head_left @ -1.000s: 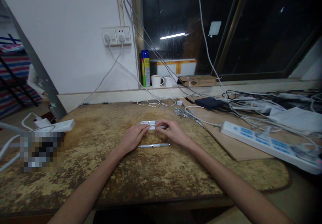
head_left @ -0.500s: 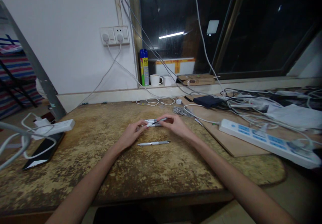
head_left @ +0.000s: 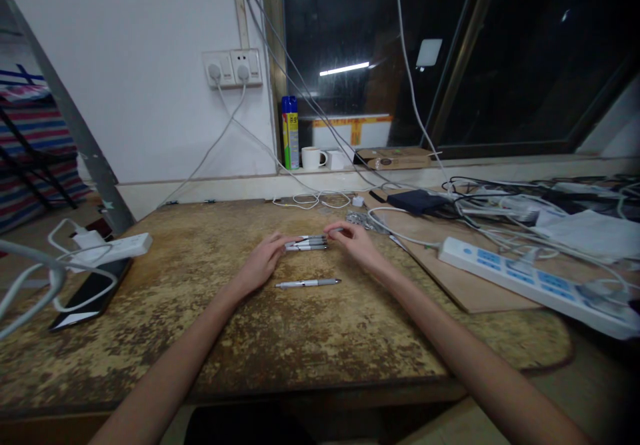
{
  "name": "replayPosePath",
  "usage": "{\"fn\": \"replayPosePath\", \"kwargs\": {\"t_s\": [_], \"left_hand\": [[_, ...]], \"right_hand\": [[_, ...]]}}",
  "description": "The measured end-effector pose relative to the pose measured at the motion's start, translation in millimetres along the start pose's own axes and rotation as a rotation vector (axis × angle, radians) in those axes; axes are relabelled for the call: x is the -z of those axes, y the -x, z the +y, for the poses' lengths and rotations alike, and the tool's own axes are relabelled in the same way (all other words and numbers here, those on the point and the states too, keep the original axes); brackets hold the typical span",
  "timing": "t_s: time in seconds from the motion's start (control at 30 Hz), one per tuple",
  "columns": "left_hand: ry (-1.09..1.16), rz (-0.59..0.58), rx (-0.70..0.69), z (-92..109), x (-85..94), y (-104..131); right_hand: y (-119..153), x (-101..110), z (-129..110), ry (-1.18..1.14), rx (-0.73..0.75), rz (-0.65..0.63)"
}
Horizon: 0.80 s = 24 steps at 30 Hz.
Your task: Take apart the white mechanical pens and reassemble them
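Several white-and-grey pens point(head_left: 307, 242) lie side by side in a small row on the worn wooden table. My left hand point(head_left: 267, 260) is at their left ends, its index finger along the far side and its thumb close by, closed on them. Just off their right ends, my right hand point(head_left: 353, 242) has thumb and index finger pinched together. A small greyish bit shows at those fingertips, too little to name. Nearer to me, a single pen point(head_left: 309, 283) lies apart, parallel to the row, touched by neither hand.
A white power strip point(head_left: 530, 282) lies on a brown board point(head_left: 445, 275) at right, amid tangled cables. Left stands another white power strip point(head_left: 125, 250) over a black phone point(head_left: 93, 302). A spray can point(head_left: 290, 135) and mug point(head_left: 313, 158) are on the sill.
My right hand has drawn a little to the right, away from the pens, whose right ends now show. My left hand stays at their left ends. The view has shifted slightly.
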State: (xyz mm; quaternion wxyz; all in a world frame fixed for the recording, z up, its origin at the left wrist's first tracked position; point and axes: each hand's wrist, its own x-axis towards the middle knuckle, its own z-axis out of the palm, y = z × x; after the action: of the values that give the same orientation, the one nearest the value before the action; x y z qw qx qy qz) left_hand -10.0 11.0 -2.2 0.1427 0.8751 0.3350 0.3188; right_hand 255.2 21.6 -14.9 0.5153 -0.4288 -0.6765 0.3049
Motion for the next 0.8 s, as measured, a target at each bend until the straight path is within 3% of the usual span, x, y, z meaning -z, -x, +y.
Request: {"fn": "replayPosePath", "kwargs": {"t_s": [0.17, 0.3, 0.53, 0.8], "left_hand": [[-0.001, -0.047, -0.028, 5.1, 1.0, 0.4], [-0.001, 0.007, -0.009, 4.7, 1.9, -0.4], [-0.035, 0.154, 0.092, -10.9, 5.8, 0.8], [-0.065, 0.132, 0.1, -13.7, 6.2, 1.7]], "right_hand": [[8.2, -14.0, -3.3, 0.106, 0.045, -0.109], [7.4, -11.1, -5.6, 0.095, 0.073, -0.14], [-2.2, 8.1, 9.1, 0.128, 0.105, 0.118], [1.8, 6.0, -5.5, 0.123, 0.262, 0.137]]}}
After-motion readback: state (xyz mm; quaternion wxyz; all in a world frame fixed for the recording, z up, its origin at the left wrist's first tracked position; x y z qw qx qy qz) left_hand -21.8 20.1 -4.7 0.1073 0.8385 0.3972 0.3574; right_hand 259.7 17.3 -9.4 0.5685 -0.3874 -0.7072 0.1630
